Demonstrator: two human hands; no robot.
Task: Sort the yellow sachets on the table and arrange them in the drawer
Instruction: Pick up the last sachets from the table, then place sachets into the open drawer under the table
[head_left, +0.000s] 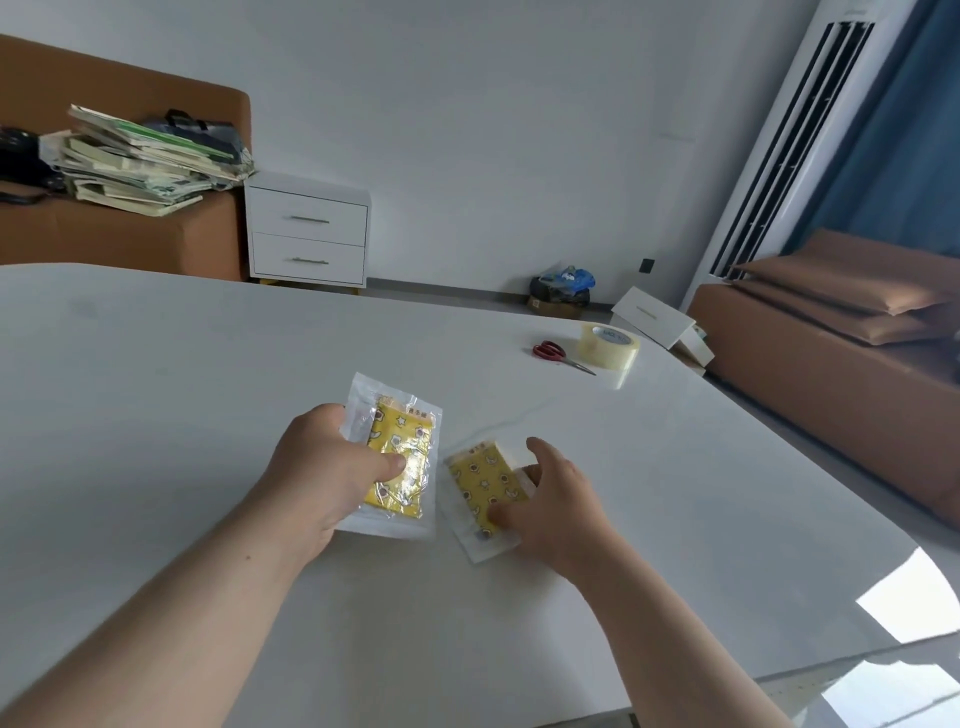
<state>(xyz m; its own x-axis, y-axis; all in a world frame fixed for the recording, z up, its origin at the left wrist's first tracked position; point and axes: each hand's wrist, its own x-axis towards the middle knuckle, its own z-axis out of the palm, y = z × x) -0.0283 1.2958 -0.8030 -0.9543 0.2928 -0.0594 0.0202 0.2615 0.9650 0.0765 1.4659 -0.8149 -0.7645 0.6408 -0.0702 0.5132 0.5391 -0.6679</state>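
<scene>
On the white table, left hand grips one yellow sachet, right hand pinches a second sachet.

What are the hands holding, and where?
The left hand grips one yellow sachet by its left edge; the right hand pinches the other sachet at its right edge.

Two yellow sachets showing, two hands, one roll of clear tape, one pair of red scissors, one white nightstand with two drawers.
</scene>
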